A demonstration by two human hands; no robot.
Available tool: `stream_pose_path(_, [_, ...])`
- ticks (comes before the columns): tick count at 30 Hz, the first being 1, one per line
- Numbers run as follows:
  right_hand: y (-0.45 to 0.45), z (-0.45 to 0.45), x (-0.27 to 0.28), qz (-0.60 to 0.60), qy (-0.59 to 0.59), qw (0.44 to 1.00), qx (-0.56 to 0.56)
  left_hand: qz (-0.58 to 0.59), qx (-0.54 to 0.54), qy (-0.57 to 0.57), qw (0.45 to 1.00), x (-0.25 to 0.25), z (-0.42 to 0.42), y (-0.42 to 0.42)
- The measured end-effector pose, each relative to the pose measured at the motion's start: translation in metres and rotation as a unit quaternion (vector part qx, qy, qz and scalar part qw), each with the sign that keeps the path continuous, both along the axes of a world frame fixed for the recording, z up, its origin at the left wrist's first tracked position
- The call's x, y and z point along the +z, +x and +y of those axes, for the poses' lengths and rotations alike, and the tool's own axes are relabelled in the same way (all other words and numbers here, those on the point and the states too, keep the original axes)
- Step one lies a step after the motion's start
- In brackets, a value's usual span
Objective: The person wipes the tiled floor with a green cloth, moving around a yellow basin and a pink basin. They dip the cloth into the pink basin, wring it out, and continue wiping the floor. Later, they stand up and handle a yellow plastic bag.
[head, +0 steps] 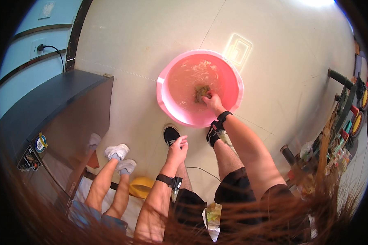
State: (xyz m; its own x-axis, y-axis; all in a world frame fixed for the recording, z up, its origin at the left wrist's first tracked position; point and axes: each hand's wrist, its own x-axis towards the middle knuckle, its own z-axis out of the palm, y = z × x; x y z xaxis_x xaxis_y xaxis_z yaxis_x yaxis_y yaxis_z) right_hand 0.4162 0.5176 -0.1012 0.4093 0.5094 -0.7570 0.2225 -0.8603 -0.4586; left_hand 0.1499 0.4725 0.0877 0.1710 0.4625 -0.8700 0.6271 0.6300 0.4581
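A pink plastic basin [162,101] stands on the tiled floor in front of my feet, with rippling water [184,79] inside. My right hand [213,101] reaches over its near right rim and grips a greenish-brown clump [200,94] in the water. Whether the clump is a cloth or something else, I cannot tell. My left hand [178,150] hangs over my left shoe, short of the basin, with its fingers loosely bent and nothing visible in it. Both wrists wear black straps with small devices.
A dark cabinet [52,98] stands at the left, below a wall socket with a black plug [40,47]. Another person's legs [104,180] and a yellow bowl-like container [141,186] are at my left. A cluttered rack [340,128] lines the right. A thin cable [202,170] runs between my legs.
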Motion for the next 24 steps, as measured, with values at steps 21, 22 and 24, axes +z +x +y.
stream_pose_path(21, [-0.017, -0.002, 0.026, -0.043, -0.084, 0.994, 0.063, -0.003, 0.035, -0.018, 0.999, 0.000, -0.021, -0.013])
stream_pose_path(22, [-0.019, 0.005, 0.027, -0.059, -0.120, 0.991, 0.026, -0.001, 0.037, -0.018, 0.999, -0.001, -0.022, -0.014])
stream_pose_path(24, [-0.022, 0.009, 0.019, -0.072, -0.088, 0.993, -0.018, 0.001, 0.034, -0.018, 0.999, -0.002, -0.020, -0.014])
